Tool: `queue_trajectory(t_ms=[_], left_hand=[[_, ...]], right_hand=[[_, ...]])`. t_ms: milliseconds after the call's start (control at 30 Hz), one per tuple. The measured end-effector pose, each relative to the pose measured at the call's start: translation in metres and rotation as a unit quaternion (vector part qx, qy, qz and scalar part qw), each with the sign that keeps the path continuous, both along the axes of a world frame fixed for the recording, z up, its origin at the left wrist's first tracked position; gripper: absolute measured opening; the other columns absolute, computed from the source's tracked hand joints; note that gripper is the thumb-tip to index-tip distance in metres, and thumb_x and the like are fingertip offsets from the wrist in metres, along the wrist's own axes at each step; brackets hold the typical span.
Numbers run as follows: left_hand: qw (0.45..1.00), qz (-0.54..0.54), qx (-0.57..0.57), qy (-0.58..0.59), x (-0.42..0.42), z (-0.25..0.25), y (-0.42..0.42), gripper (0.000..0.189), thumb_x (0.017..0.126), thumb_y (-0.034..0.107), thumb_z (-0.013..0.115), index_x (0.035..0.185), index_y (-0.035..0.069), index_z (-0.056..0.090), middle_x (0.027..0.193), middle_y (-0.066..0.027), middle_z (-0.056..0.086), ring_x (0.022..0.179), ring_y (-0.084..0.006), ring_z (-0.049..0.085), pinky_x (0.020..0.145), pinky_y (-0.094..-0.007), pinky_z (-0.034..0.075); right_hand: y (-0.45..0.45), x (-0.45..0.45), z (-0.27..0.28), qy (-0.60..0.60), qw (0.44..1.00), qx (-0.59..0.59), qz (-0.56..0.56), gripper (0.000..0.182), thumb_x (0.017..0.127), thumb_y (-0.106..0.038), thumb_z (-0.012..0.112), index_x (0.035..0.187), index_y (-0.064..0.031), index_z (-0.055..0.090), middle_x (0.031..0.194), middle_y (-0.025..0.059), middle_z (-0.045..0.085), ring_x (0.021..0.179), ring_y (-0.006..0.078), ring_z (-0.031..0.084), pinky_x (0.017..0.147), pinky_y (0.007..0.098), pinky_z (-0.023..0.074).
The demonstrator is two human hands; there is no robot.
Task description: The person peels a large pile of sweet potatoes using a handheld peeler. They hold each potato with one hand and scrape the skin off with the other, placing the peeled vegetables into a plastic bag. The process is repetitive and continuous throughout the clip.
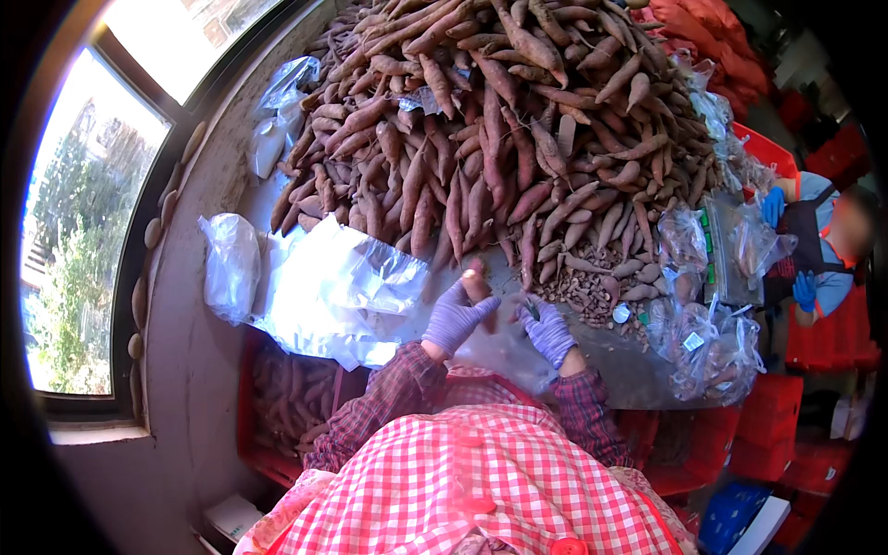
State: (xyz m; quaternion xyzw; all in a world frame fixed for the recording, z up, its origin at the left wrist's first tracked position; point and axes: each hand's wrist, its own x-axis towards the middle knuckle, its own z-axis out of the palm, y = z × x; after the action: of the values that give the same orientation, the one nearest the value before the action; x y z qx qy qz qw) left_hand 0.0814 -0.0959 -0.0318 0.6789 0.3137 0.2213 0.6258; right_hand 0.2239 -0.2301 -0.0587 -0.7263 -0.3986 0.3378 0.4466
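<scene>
My left hand point(459, 318), in a purple striped glove with bare fingertips, grips a sweet potato point(476, 286) whose pale end points away from me. Close by on the right, my right hand point(545, 329) in a matching glove has its fingers closed around a small dark tool that is mostly hidden; its kind is unclear. Below and between the hands lies a clear plastic bag point(510, 357). A large heap of sweet potatoes point(485, 132) rises just beyond both hands on the metal table point(610, 357).
White plastic bags point(347, 277) lie left. Trimmed sweet potato pieces point(586, 295) are scattered right, beside filled clear bags point(714, 347). Red crates point(277, 461) stand below the table. A co-worker point(808, 243) with blue gloves is at the far right. A window point(90, 243) is on the left.
</scene>
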Motion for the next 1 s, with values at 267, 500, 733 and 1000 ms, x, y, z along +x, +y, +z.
queue_trajectory(t_ms=[267, 500, 733, 1000], left_hand=[[0.940, -0.081, 0.244, 0.227, 0.001, 0.029, -0.012, 0.031, 0.069, 0.031, 0.070, 0.085, 0.008, 0.058, 0.081, -0.0154, 0.062, 0.074, -0.0337, 0.060, 0.065, -0.0405, 0.048], [0.952, -0.062, 0.242, 0.176, -0.013, 0.046, -0.007, 0.037, 0.070, 0.031, 0.070, 0.096, 0.008, 0.057, 0.086, -0.0154, 0.062, 0.078, -0.0336, 0.061, 0.068, -0.0398, 0.048], [0.976, -0.036, -0.212, 0.039, -0.016, 0.036, 0.003, 0.041, 0.083, 0.029, 0.066, 0.112, 0.003, 0.054, 0.073, -0.0039, 0.058, 0.060, -0.0078, 0.053, 0.052, -0.0209, 0.040], [0.915, 0.023, -0.366, -0.167, -0.045, 0.051, 0.007, 0.063, 0.089, 0.057, 0.039, 0.131, 0.010, 0.042, 0.129, -0.0148, 0.046, 0.069, -0.0137, 0.059, 0.047, -0.0183, 0.041]], right_hand=[[0.012, -0.004, 0.057, -0.288, 0.951, -0.069, 0.089, 0.044, 0.074, -0.004, 0.056, 0.118, -0.0097, 0.053, 0.108, 0.0179, 0.058, 0.097, 0.0339, 0.057, 0.083, 0.0400, 0.0459], [0.020, 0.043, 0.007, -0.233, 0.900, -0.368, 0.015, 0.034, 0.081, -0.005, 0.055, 0.114, -0.0104, 0.057, 0.105, 0.0142, 0.061, 0.096, 0.0280, 0.060, 0.079, 0.0369, 0.0483], [0.016, -0.014, 0.051, 0.101, 0.989, 0.058, 0.090, 0.046, 0.084, -0.014, 0.063, 0.126, -0.0039, 0.048, 0.107, 0.0078, 0.060, 0.094, 0.0132, 0.056, 0.079, 0.0271, 0.0466], [-0.005, -0.030, 0.050, 0.156, 0.973, 0.032, 0.168, 0.054, 0.081, -0.014, 0.065, 0.130, -0.0065, 0.044, 0.112, 0.0143, 0.060, 0.098, 0.0184, 0.059, 0.084, 0.0301, 0.0464]])
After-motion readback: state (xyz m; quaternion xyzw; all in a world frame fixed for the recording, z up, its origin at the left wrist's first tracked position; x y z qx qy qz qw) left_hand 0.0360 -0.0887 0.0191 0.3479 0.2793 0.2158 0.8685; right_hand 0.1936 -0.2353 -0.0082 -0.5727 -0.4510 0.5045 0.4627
